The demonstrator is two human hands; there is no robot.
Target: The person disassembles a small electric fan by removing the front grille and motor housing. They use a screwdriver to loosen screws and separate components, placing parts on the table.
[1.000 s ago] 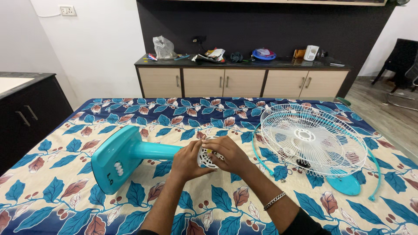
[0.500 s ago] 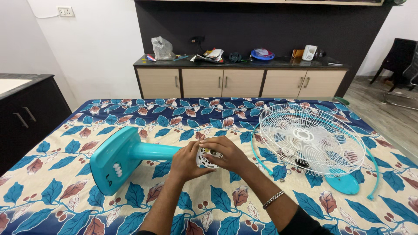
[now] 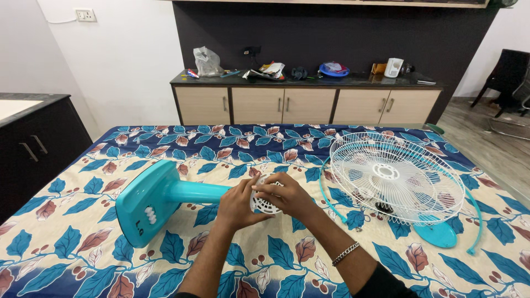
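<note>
Nearest to us, two bare forearms reach forward from the bottom edge, a silver chain bracelet (image 3: 345,254) on the right wrist. Our left hand (image 3: 236,205) and right hand (image 3: 288,197) meet in the middle of the view, both curled closed around the white round slotted plastic motor housing (image 3: 264,200) of a turquoise plastic pedestal fan body (image 3: 165,197). The left hand cups the housing from the near left side; the right hand wraps over its top and right side, fingers bent down over the grille slots.

Compared with the views from a second ago, almost nothing has shifted: the hands stay clamped on the housing in the same place, and the fan body has not rolled. We judge that the work is a fine adjustment at the housing, not a lift or a move.

The fan body lies on its side on a bed covered by a cream sheet printed with blue and rust leaves (image 3: 72,243). Its long axis runs left to right: the flat square base, with white knobs, faces outward to the left of our hands, and the neck leads rightward into our grip.

To the right of our hands rests a white round wire fan guard (image 3: 395,175), and just beyond it a turquoise hoop ring (image 3: 476,218).

Farther off, beyond our hands, a low beige cabinet (image 3: 309,105) with a cluttered dark top stands against a dark wall.
</note>
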